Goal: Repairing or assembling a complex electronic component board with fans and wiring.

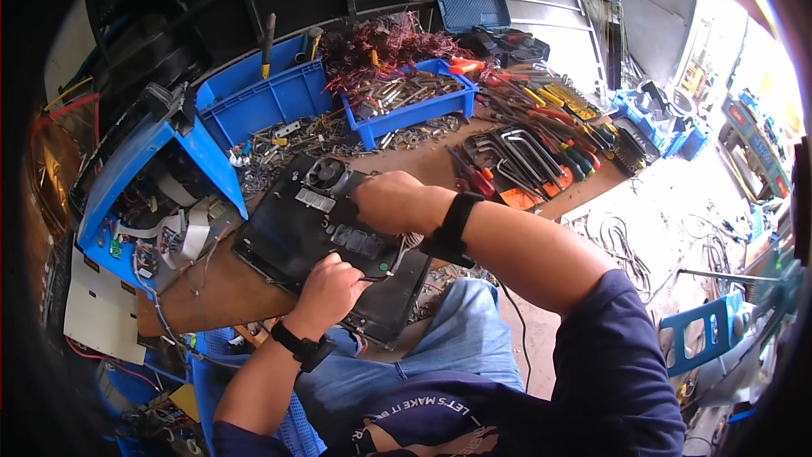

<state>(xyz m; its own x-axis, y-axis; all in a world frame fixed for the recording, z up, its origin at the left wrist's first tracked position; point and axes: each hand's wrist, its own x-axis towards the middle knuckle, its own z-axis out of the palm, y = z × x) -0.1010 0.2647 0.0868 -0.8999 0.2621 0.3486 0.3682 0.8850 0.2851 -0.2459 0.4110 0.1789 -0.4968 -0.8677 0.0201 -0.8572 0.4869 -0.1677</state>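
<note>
A flat black panel (pixel 283 211) lies tilted across the near edge of the workbench, over my lap. Mounted on its far part is a small black fan (pixel 327 174), with a silvery label plate (pixel 315 200) beside it. My left hand (pixel 326 294) is closed on the panel's near edge, fingers curled over it. At the panel's right side my right hand (pixel 387 201) is closed; its fingertips, and whatever they hold, are hidden. A bundle of pale wires (pixel 408 245) shows below the right wrist. Under the panel juts another dark flat piece (pixel 385 309).
A blue machine housing (pixel 211 165) with exposed wiring stands left. Behind are a blue bin (pixel 271 101), a blue tray (pixel 410 124) of metal parts and reddish wire scrap (pixel 381 46). Hex keys (pixel 518 161) and several screwdrivers lie right. Loose screws cover the bench (pixel 431 156).
</note>
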